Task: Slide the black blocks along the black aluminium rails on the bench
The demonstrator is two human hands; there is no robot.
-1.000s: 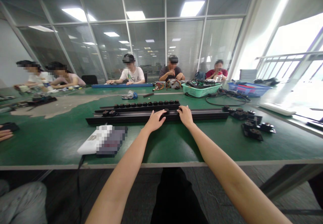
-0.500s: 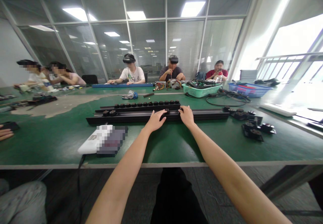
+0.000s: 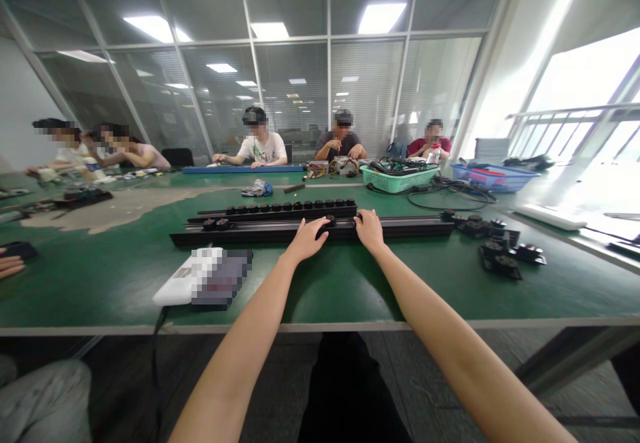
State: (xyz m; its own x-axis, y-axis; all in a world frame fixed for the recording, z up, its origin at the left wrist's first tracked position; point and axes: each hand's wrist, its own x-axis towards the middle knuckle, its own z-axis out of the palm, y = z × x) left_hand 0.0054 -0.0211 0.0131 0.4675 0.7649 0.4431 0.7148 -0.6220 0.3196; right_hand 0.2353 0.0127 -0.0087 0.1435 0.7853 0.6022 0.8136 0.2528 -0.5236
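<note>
On the green tabletop [image 3: 90, 283], straight ahead, a black rail [image 3: 400, 228] lies with its long axis left to right across me, under both hands. Left grip [image 3: 306, 240] and right grip [image 3: 369, 230] sit curled on top, side by side, about equally near it; can't tell if they're holding or just resting. A second rail [image 3: 290, 212] with a row of black knobs lies just behind. Black brackets [image 3: 500, 256] lie off the right end, a pixelated white pad [image 3: 203, 276] near front left.

Green counter [image 3: 100, 283]: black aluminium rails [image 3: 260, 232] mid-counter, black mounts [image 3: 501, 264] right, green plastic basket [image 3: 400, 179] far edge, white power strip [image 3: 550, 216] right edge.
</note>
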